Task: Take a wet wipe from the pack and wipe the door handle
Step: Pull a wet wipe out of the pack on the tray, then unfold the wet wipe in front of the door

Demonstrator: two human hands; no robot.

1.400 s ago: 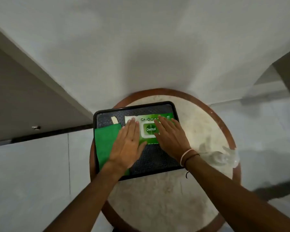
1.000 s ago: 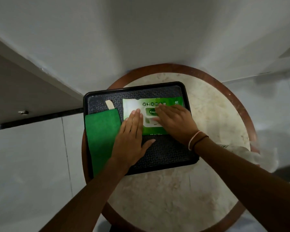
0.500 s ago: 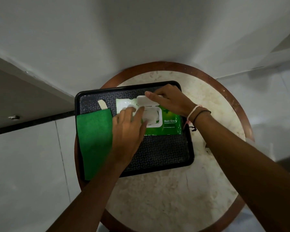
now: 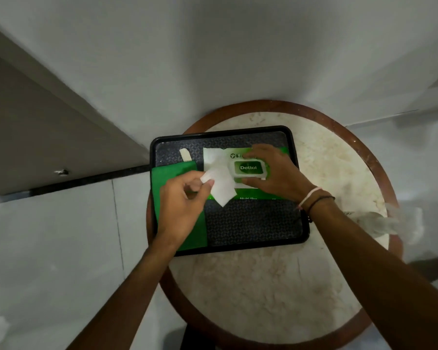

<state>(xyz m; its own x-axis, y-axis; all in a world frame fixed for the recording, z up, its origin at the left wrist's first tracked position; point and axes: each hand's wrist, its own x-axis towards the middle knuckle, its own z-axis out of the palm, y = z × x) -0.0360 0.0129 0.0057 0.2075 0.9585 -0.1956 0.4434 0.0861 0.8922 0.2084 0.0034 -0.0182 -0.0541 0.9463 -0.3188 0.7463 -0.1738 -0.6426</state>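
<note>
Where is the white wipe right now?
In the head view, the white wipe is pinched in the left hand, over the black tray, just left of the green wipe pack that the right hand presses down.

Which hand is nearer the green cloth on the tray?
Left. The left hand hovers over the green cloth, pinching a wipe; the right hand rests on the wipe pack, beside it.
</note>
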